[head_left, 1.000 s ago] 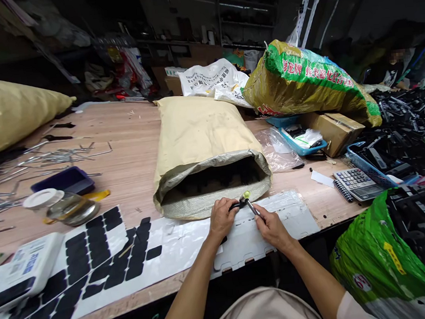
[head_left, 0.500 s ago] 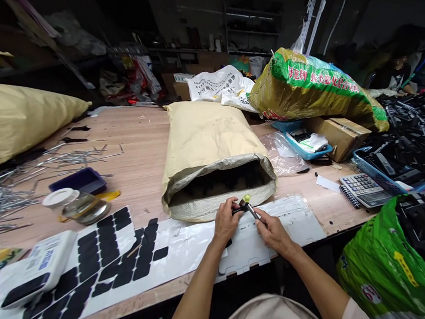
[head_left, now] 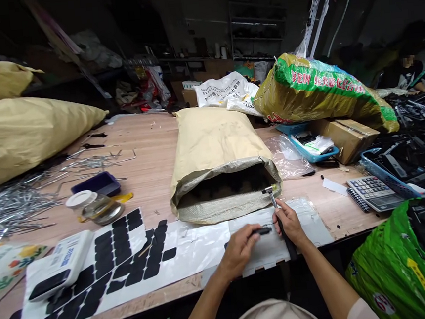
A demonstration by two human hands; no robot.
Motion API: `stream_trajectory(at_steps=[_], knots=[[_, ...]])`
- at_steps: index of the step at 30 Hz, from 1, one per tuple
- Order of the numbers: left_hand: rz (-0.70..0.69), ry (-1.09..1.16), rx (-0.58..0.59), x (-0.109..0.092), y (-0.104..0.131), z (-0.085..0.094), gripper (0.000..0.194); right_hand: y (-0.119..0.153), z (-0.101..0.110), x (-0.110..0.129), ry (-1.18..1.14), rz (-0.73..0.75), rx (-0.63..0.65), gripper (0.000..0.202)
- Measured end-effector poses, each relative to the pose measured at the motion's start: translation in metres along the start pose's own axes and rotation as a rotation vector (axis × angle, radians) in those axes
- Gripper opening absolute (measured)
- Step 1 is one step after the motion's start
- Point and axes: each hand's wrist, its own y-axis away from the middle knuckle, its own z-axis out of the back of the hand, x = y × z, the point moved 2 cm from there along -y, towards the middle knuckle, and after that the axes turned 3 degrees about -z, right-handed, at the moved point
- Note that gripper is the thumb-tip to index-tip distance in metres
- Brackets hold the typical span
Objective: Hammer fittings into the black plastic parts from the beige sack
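My right hand point(head_left: 290, 223) is closed round a small hammer point(head_left: 272, 198). Its metal head points up and away, in front of the sack's mouth, and its dark handle runs down toward me. To its left, my left hand point(head_left: 239, 249) pinches a small black part point(head_left: 264, 230), whose exact kind I cannot make out. Both hands are over a pale board point(head_left: 310, 220) at the table's near edge. Just beyond them lies a tan sack point(head_left: 214, 134), its mouth gaping toward me, with dark contents inside.
Black stickers on white sheets point(head_left: 200, 240), a white box-like device point(head_left: 63, 262), a lidded jar point(head_left: 103, 209) and metal rods point(head_left: 15, 206) occupy the left. Rightward are a calculator point(head_left: 371, 190), a blue basket point(head_left: 318, 157) and a green bag point(head_left: 381, 259). A person sits far right.
My hands have moved apart from the hammer's head. The right hand shifted right with the hammer more upright; the left came lower and nearer with the black part. The view turned slightly left.
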Motion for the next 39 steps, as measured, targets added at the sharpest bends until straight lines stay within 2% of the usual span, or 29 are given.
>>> stream_trajectory(at_steps=[3,5,9,11,13,16,19,21,23,26,27,28,29,31,33,34,35,36,39], knots=[[0.054,0.166,0.335,-0.024,0.035,-0.028,0.033,0.0,0.0,-0.001,-0.001,0.006,0.018,0.059],[0.117,0.195,0.436,-0.019,0.053,-0.051,0.03,-0.001,0.0,-0.001,-0.004,0.013,0.028,0.058],[0.367,0.161,0.435,0.029,0.07,-0.09,0.035,-0.002,0.001,-0.002,0.001,0.034,0.044,0.055],[0.505,0.144,0.413,0.055,0.072,-0.102,0.044,-0.002,0.001,-0.002,0.007,0.032,0.044,0.055],[0.585,0.133,0.414,0.073,0.071,-0.108,0.051,-0.001,0.001,-0.002,0.01,0.03,0.041,0.055],[0.685,0.084,0.437,0.082,0.068,-0.111,0.058,-0.001,0.001,-0.002,0.016,0.042,0.04,0.054],[0.746,0.012,0.448,0.074,0.069,-0.107,0.067,0.0,0.001,-0.002,0.012,0.047,0.041,0.054],[0.641,-0.009,0.502,0.058,0.07,-0.098,0.064,0.0,0.001,-0.002,0.005,0.038,0.041,0.055],[0.468,-0.007,0.594,0.036,0.068,-0.085,0.057,0.0,0.001,-0.002,0.002,0.029,0.04,0.056],[0.29,0.116,0.7,0.004,0.052,-0.051,0.051,0.0,0.001,-0.003,0.004,0.026,0.042,0.056],[0.276,0.186,0.672,-0.003,0.041,-0.037,0.05,0.0,0.001,-0.003,0.006,0.026,0.041,0.055],[0.285,0.252,0.584,-0.005,0.028,-0.02,0.05,0.0,0.001,-0.003,0.007,0.025,0.039,0.055],[0.303,0.284,0.442,-0.004,0.012,-0.002,0.052,0.0,0.001,-0.003,0.007,0.022,0.038,0.056],[0.36,0.16,-0.011,0.008,-0.02,0.039,0.051,0.0,0.001,-0.003,0.006,0.017,0.037,0.056],[0.497,-0.156,-0.474,0.028,-0.045,0.078,0.047,0.0,0.001,-0.003,0.003,0.016,0.043,0.056],[0.591,-0.324,-0.623,0.038,-0.054,0.093,0.046,0.0,0.001,-0.003,0.0,0.018,0.048,0.056],[0.659,-0.458,-0.724,0.048,-0.061,0.105,0.046,-0.001,0.001,-0.004,-0.003,0.022,0.053,0.056],[0.718,-0.548,-0.775,0.057,-0.066,0.114,0.045,-0.001,0.001,-0.004,-0.007,0.026,0.055,0.056],[0.811,-0.608,-0.767,0.084,-0.073,0.126,0.032,-0.001,0.002,-0.005,-0.016,0.032,0.057,0.056]])
